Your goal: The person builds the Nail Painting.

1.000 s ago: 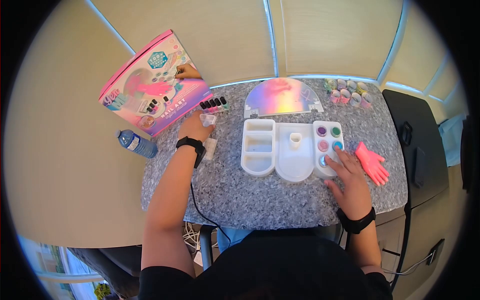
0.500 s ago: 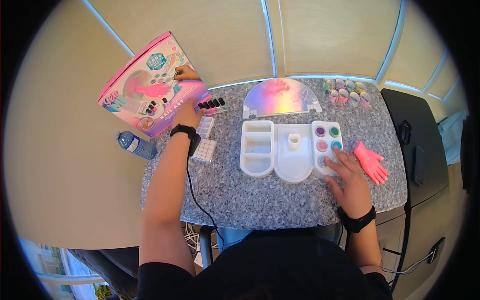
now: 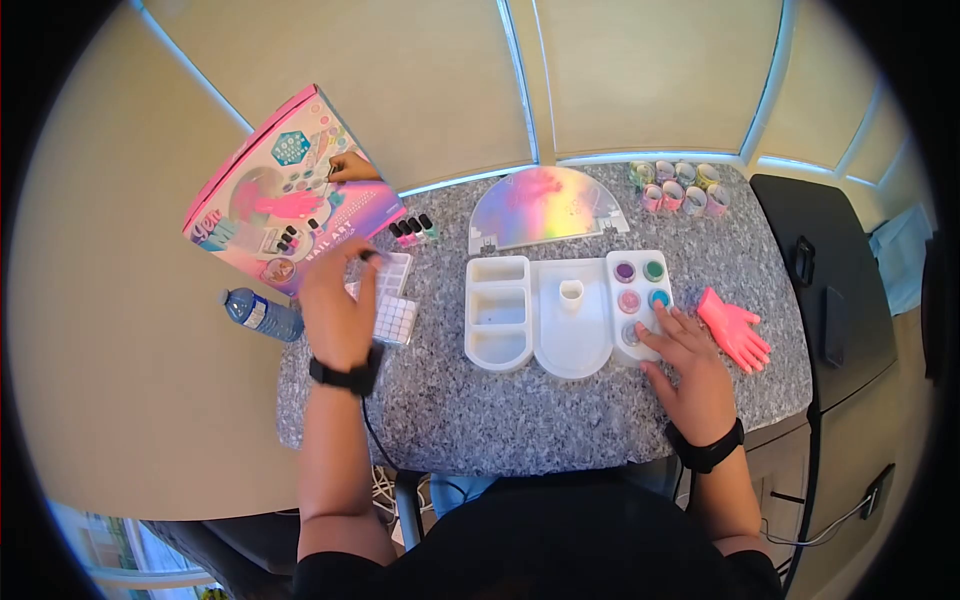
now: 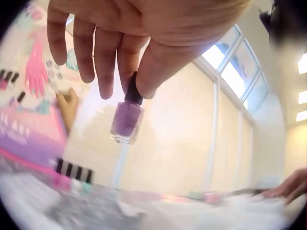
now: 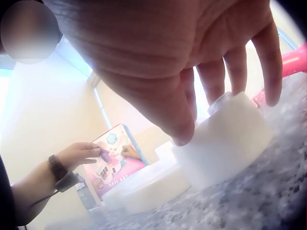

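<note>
The left hand [image 3: 335, 305] pinches the purple bottle [image 4: 127, 120] by its cap [image 4: 133, 95], holding it cap-up left of the tray [image 3: 572, 345], whose right section the right hand [image 3: 697, 380] touches with relaxed fingers.

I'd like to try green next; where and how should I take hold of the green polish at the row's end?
Probably best by its black cap, from above: the green polish stands upright, cap on top, and the neighboring bottle crowds its side.
</note>
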Motion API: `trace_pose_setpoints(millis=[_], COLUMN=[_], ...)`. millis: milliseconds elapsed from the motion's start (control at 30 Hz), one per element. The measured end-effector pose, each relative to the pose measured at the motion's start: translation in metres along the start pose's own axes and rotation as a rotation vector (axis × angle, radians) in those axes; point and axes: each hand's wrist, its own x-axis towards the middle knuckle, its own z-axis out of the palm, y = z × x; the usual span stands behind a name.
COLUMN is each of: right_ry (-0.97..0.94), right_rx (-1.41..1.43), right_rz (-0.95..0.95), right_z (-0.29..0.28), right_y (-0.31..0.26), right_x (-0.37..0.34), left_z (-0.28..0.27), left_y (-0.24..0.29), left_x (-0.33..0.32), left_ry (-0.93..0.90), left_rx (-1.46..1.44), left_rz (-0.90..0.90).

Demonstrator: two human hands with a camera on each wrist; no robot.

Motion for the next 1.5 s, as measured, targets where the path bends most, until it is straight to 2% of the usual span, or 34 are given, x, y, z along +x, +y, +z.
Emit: trace_pose_setpoints(millis=[33, 100, 133, 200, 433, 733, 833, 900, 933, 1033, 1133, 1200, 1233, 1300, 1433, 1500], right_ry=[0.010, 0.020, 0.026, 0.035, 0.049, 0.047, 0.044, 0.037, 0.044, 0.047, 0.043, 0.037, 0.040, 0.041, 0.038, 0.040], right_rx=[0.005, 0.010, 0.004, 0.007, 0.018, 0.019, 0.014, 0.012, 0.015, 0.015, 0.022, 0.025, 0.027, 0.030, 0.025, 0.031], right_rz=[-0.004, -0.008, -0.013, -0.010, -0.012, 0.002, 0.006, 0.016, 0.010, -0.014, -0.029, -0.030, -0.019, -0.007, -0.006, -0.011], right_z=[0.000, 0.000, 0.001, 0.004, 0.003, 0.005, 0.004, 0.005, 0.005, 0.008, 0.008, 0.006, 0.006, 0.006, 0.007, 0.007], right_y=[-0.001, -0.001, 0.000, -0.001, -0.002, -0.004, -0.003, -0.004, -0.004, -0.002, 0.001, 0.000, -0.002, -0.003, -0.002, 0.000], right_x=[0.001, 0.002, 0.001, 0.000, -0.002, -0.003, -0.002, -0.003, -0.003, -0.003, -0.002, -0.001, -0.002, -0.002, -0.001, -0.001], left_z=[-0.005, -0.010, -0.007, -0.001, 0.029, 0.026, 0.009, 0.004, 0.005, 0.028, 0.073, 0.090, 0.098, 0.107, 0.107, 0.093], left_y=[0.016, 0.053, 0.063, 0.075, 0.063, 0.069, 0.051, 0.026, 0.013, -0.028, -0.073, -0.085, -0.091, -0.099, -0.111, -0.109], left_x=[-0.012, -0.040, -0.051, -0.066, -0.070, -0.077, -0.059, -0.041, -0.028, 0.018, 0.048, 0.060, 0.063, 0.066, 0.057, 0.048], left_ry=[-0.058, -0.194, -0.194, -0.246, -0.306, -0.230, -0.270, -0.203, -0.178, -0.173, -0.186, -0.365, -0.365, -0.495, -0.485, -0.420], left_rx=[-0.128, -0.277, -0.275, -0.257, -0.227, 0.013, -0.024, -0.021, 0.031, 0.123, 0.216, 0.331, 0.329, 0.347, 0.300, 0.267], left_rz=[0.047, -0.040, -0.039, 0.091, 0.090, 0.159, 0.139, -0.012, -0.022, -0.087, -0.073, -0.159, -0.161, -0.244, -0.232, -0.223])
